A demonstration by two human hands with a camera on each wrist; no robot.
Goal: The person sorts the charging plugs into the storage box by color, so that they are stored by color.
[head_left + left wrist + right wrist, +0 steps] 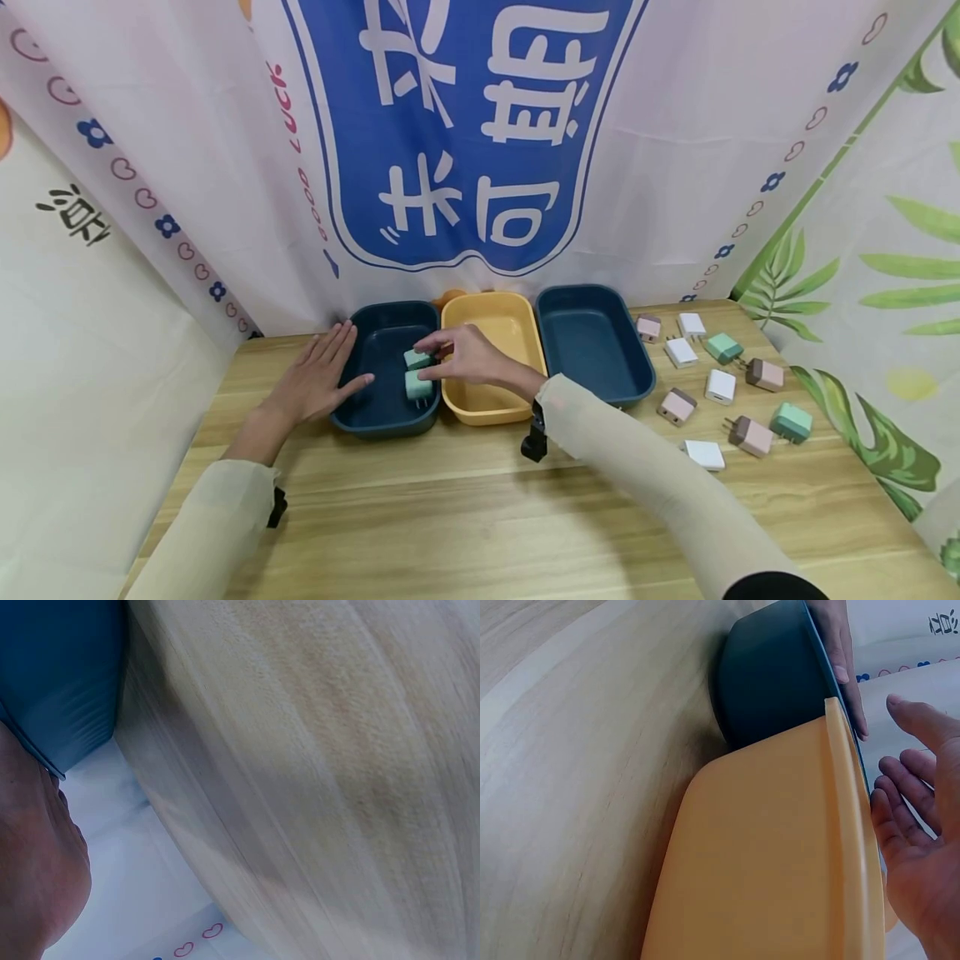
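Observation:
My left hand (315, 371) lies with straight fingers on the left rim of the left dark blue bin (382, 321). In the left wrist view, part of that hand (41, 855) shows beside the bin's wall (64, 675). Over the bin's right rim reaches my right hand (468, 358), thumb and fingers apart. Two mint green plug chargers, an upper one (417, 359) and a lower one (417, 386), are in the bin just by its fingertips. In the right wrist view, nothing shows between the thumb and fingers of the right hand (922, 802).
A yellow bin (487, 414) stands in the middle, with a second dark blue bin (596, 350) right of it. Several white, mint and pink-brown chargers (750, 436) lie scattered on the wooden table (465, 517) at the right. A printed curtain (675, 183) hangs behind.

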